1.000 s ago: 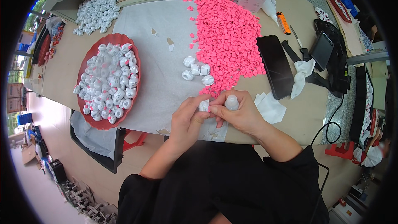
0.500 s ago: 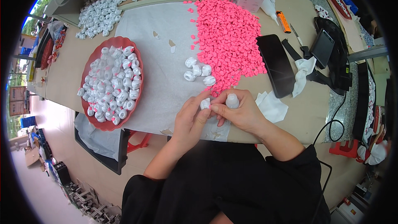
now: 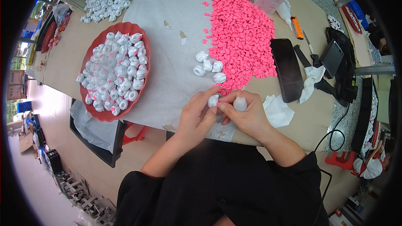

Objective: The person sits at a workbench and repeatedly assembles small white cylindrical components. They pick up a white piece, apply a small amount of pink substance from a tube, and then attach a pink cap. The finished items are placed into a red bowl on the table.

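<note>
we take this to be a workshop for small handwork: a loose heap of pink pieces [image 3: 243, 37] lies on the counter [image 3: 310, 129], and a red scalloped tray [image 3: 125, 27] is piled with small white pieces [image 3: 113, 67]. off to the right we see another red tray [image 3: 351, 19] and, further down, a person [image 3: 372, 167] near a red stool [image 3: 340, 159]. at far left we make out brown boxes [image 3: 16, 79].

left hand [image 3: 193, 114], right hand [image 3: 252, 118], fingers [image 3: 202, 96] close together
</note>
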Motion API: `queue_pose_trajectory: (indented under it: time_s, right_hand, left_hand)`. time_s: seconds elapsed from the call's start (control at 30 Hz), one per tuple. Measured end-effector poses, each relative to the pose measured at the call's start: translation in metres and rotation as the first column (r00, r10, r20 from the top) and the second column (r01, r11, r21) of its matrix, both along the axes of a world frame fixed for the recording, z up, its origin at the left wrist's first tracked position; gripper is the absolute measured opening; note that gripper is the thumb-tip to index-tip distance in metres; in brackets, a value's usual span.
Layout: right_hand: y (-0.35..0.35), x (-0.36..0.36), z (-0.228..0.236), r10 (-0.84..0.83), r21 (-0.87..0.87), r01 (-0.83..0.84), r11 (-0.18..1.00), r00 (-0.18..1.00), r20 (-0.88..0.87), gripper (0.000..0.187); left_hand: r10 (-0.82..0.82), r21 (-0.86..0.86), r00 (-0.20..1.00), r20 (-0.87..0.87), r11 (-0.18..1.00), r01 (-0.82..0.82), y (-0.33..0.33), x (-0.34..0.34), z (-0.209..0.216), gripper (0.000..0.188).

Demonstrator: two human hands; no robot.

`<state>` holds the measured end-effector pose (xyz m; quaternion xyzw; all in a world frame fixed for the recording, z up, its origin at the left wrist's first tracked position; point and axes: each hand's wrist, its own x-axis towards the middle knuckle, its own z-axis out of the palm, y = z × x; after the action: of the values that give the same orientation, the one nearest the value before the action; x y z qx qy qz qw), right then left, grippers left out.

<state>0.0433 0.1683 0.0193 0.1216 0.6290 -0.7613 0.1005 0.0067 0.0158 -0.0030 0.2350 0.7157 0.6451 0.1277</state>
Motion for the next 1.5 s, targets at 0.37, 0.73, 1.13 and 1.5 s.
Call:
queue_pose_trajectory:
  time_s: [0.37, 0.73, 1.13, 1.5]
  right_hand:
    - [0.0023, -0.0015, -0.0046, 0.01, -0.04, -0.011, 0.999, 1.0, -0.018, 0.01]
    - [0.005, -0.0032, -0.004, 0.034, -0.062, -0.035, 0.997, 0.999, -0.017, 0.009]
    - [-0.0016, -0.0031, -0.0012, 0.003, 0.018, -0.002, 1.0, 1.0, -0.02, 0.008]
    - [-0.0041, -0.0022, 0.0001, -0.013, -0.012, 0.014, 1.0, 1.0, 0.02, 0.006]
  left_hand:
    - [-0.015, 0.013, 1.0, 0.003, 1.0, 0.015, -0.0022, -0.0016, 0.0032, 0.04]
    - [-0.074, 0.016, 0.995, 0.062, 0.997, 0.073, -0.0054, -0.0004, 0.0022, 0.039]
    - [-0.022, 0.02, 1.0, 0.006, 1.0, 0.022, -0.003, -0.0026, 0.0017, 0.04]
    - [-0.002, -0.021, 0.998, -0.065, 1.0, 0.001, -0.0023, -0.0042, 0.0022, 0.038]
